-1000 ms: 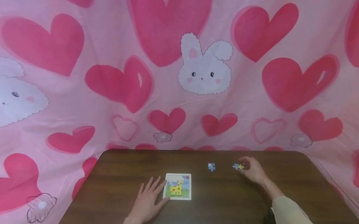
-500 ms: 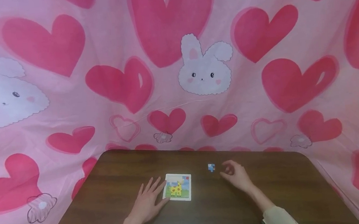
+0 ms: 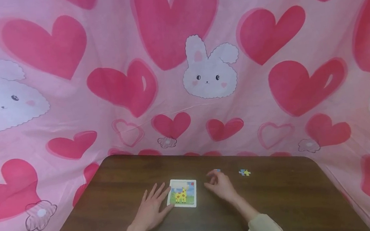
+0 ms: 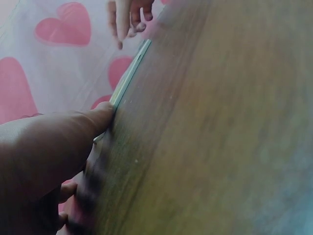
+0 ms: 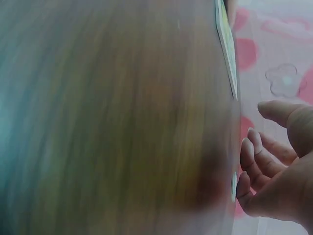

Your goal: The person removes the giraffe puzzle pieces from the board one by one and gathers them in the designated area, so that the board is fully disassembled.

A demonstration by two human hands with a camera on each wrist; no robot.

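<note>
A square picture puzzle board (image 3: 181,193) with a yellow giraffe and a white border lies on the brown table. My left hand (image 3: 149,209) rests spread beside it, and in the left wrist view the thumb (image 4: 101,115) touches the board's edge. To the right of the board hovers my right hand (image 3: 222,185), its fingers loosely bent with nothing seen between them. Just beyond those fingers is a blue puzzle piece (image 3: 217,170), mostly hidden by the hand. Farther right lies a blue and yellow puzzle piece (image 3: 245,172).
The brown wooden table (image 3: 136,168) has rounded far corners. Behind it hangs a pink cloth (image 3: 177,105) printed with hearts and rabbits, close against the far edge.
My right hand has left the blue and yellow piece and moved left toward the board, now partly covering the blue piece. My left hand and the board have stayed put.
</note>
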